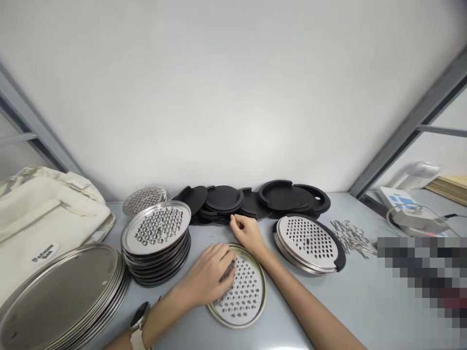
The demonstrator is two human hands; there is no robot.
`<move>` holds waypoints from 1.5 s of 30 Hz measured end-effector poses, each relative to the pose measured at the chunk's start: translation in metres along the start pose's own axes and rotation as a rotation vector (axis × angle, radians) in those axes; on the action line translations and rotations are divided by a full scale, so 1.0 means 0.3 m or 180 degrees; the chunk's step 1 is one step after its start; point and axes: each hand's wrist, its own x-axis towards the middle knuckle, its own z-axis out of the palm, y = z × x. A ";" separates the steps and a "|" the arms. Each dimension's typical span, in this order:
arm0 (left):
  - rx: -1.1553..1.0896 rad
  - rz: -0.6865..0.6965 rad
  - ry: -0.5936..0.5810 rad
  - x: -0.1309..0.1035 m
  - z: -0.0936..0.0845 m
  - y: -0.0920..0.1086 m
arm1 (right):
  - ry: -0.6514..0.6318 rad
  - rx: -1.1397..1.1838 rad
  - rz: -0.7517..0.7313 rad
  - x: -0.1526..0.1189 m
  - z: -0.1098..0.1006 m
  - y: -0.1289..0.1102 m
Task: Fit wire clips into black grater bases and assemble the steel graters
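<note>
A round metal grater (242,294) with a pale rim lies on the table between my forearms. My left hand (211,272) rests over its left side, fingers curled. Something dark grey and rough shows between thumb and fingers, too covered to name. Beyond the grater's far edge is my right hand (246,232), its fingers closed in a pinch close to the black round holders (224,199). Whatever the pinch may hold is hidden. To the left stands a stack of round grater discs (158,228). On the right, another grater stack (310,243) has a black edge piece.
Large metal round trays (62,291) are stacked at front left, beside a cream canvas bag (47,214). A perforated disc (144,199) lies behind. Bent wire pieces (350,236) are heaped right, near a white device (404,209). Grey posts (412,121) frame the wall.
</note>
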 end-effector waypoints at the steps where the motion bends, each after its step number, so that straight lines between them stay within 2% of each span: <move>1: 0.0018 -0.0001 0.0019 0.000 0.001 -0.002 | -0.0021 -0.0024 0.0008 0.000 -0.001 0.001; 8: 0.0003 -0.0080 0.0128 0.003 0.010 -0.014 | -0.0060 -0.0037 -0.0040 -0.003 -0.007 0.002; 17: -0.0432 0.0082 0.0102 0.005 0.016 -0.017 | -0.0078 -0.0142 -0.0071 -0.006 -0.007 0.000; 26: -0.0425 0.0124 0.0086 -0.001 0.016 -0.025 | -0.0068 -0.0152 -0.0128 -0.007 -0.002 0.008; 33: -0.0470 0.0002 0.0180 0.005 -0.003 -0.019 | -0.0074 -0.0189 -0.0125 -0.009 -0.001 0.008; 40: -0.0395 0.0304 -0.0190 -0.006 -0.028 0.012 | -0.0094 -0.0185 -0.0142 -0.009 -0.003 0.006; 45: -0.0411 0.0199 -0.0428 -0.007 -0.028 0.005 | -0.0071 -0.0135 -0.0177 -0.010 -0.001 0.006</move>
